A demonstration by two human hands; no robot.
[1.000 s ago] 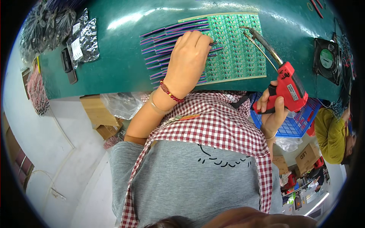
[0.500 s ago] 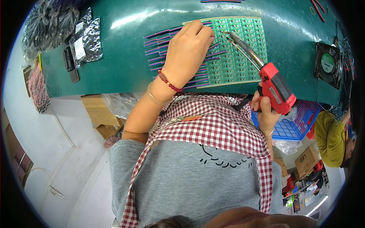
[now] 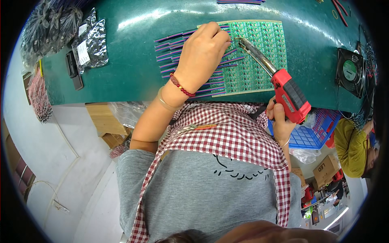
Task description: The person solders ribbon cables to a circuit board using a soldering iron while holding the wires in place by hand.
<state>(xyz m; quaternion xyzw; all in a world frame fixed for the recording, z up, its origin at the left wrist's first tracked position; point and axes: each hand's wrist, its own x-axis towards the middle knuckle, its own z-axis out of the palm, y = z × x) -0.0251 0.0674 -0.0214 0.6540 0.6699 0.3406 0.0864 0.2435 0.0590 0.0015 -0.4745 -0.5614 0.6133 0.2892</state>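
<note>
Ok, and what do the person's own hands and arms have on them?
Both hands are ungloved. The left hand has a dark red bead bracelet with one larger oval bead at its wrist, and a plain pale bangle further up the forearm. A short grey sleeve covers that upper arm. The right hand has a thin, pale band at the wrist.

The circuit board (image 3: 261, 56) lies on the table (image 3: 129, 69) before me. Wires (image 3: 172, 45) lie across its left side, under my left hand (image 3: 201, 52). The soldering gun (image 3: 289, 95) is in my right hand (image 3: 282, 123), its tip over the board. Bags (image 3: 93, 46) lie far left, a fan (image 3: 349, 71) far right.
</note>
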